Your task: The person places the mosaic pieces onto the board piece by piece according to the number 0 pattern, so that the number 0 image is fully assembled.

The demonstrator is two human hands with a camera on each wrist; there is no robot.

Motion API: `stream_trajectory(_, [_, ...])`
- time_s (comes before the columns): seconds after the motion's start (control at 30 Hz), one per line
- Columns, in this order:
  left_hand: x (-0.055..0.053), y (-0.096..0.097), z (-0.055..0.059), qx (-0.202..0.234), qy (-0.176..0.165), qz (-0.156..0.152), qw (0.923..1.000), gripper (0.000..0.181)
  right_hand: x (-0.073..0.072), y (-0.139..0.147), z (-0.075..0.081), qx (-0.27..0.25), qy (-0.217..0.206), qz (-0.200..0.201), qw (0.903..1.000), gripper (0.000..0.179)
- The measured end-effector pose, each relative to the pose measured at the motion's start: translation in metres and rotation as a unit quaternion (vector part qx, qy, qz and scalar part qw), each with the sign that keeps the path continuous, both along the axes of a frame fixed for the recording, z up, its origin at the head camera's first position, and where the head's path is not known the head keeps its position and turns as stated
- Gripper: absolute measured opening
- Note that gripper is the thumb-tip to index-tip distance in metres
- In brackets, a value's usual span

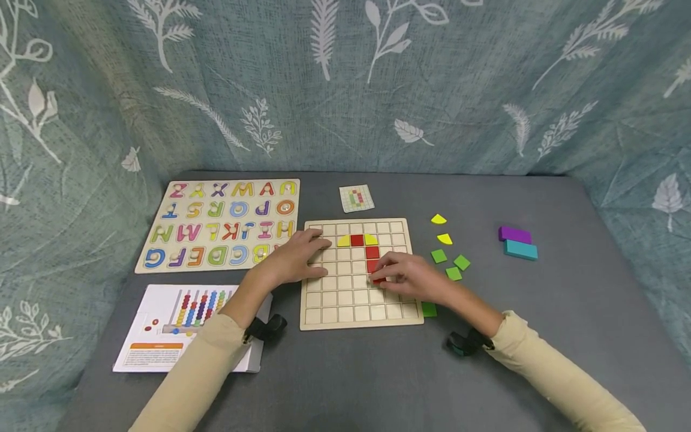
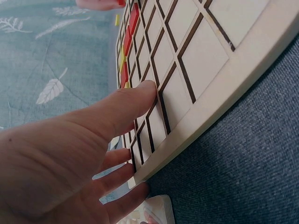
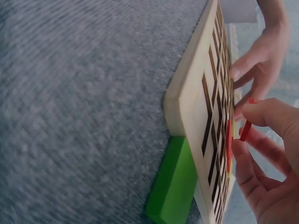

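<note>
A wooden grid board (image 1: 326, 300) lies in front of me. Two yellow quarter-round tiles (image 1: 344, 241) flank a red square tile (image 1: 357, 240) in an upper row, and more red tiles (image 1: 372, 252) run down a column beneath the right one. Between thumb and fingertips my right hand (image 1: 412, 277) pinches a red square tile (image 3: 246, 129) at the low end of that column; the right wrist view shows it tilted on edge. My left hand (image 1: 294, 257) rests at the board's left side, fingers spread and thumb on the grid.
Right of the board lie loose yellow tiles (image 1: 444, 239), green square tiles (image 1: 439, 256), a green block (image 3: 173, 182) against its edge, and purple (image 1: 514, 235) and teal (image 1: 520, 249) blocks. A pattern card (image 1: 356, 198), alphabet board (image 1: 147, 268) and abacus-printed box (image 1: 135, 336) surround it.
</note>
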State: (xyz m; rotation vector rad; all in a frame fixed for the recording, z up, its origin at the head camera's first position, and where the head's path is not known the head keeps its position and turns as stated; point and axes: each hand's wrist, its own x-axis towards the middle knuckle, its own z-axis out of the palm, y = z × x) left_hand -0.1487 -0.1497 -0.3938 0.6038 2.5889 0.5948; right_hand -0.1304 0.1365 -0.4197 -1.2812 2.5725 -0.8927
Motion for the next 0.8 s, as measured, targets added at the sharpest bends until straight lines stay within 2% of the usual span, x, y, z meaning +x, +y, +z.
stream_trajectory(0.23, [0.0003, 0.0006, -0.0013, -0.001, 0.000, -0.001, 1.0000, 0.061, 0.0030, -0.0024, -0.0026, 0.018, 0.016, 0.025, 0.9994, 0.020])
stream_trajectory(0.8, [0.0011, -0.0005, -0.0054, -0.005, 0.012, -0.003, 0.9999, 0.061, 0.0053, -0.0087, -0.0034, 0.026, 0.090, 0.028, 0.9953, 0.017])
